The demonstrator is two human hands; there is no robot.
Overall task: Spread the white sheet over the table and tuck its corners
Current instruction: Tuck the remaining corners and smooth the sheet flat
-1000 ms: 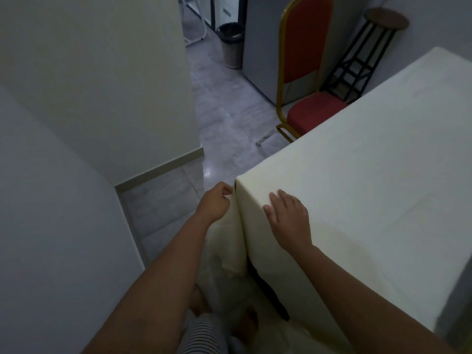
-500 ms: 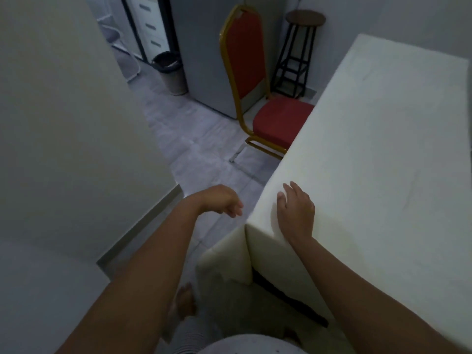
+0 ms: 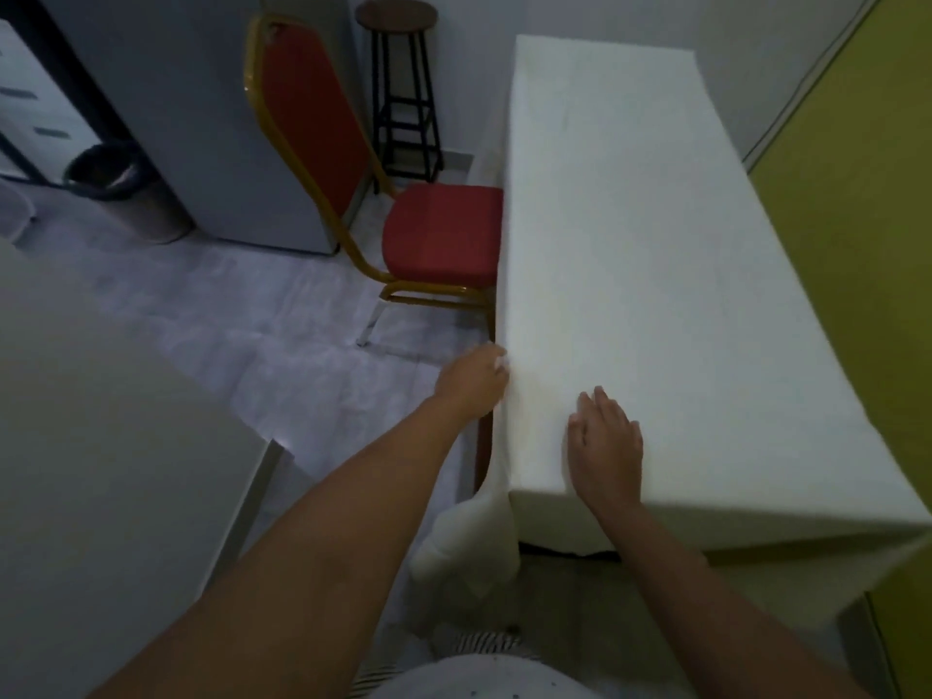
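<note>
We are working the near-left corner: the white sheet (image 3: 630,254) is already lying spread over the surface, hanging down the sides. Our right hand (image 3: 605,443) is pressing flat on top near the corner, fingers (image 3: 600,403) apart and holding nothing. Our left hand (image 3: 474,378) is touching the sheet's side edge; its fingers are curling behind the cloth, so we cannot tell whether they are pinching it. A loose fold (image 3: 469,542) is dangling below the corner. Next move likely calls for gathering that fold and pushing it under. Underside, far corners and table legs are mostly hidden; red chair (image 3: 433,234) is standing just beside.
</note>
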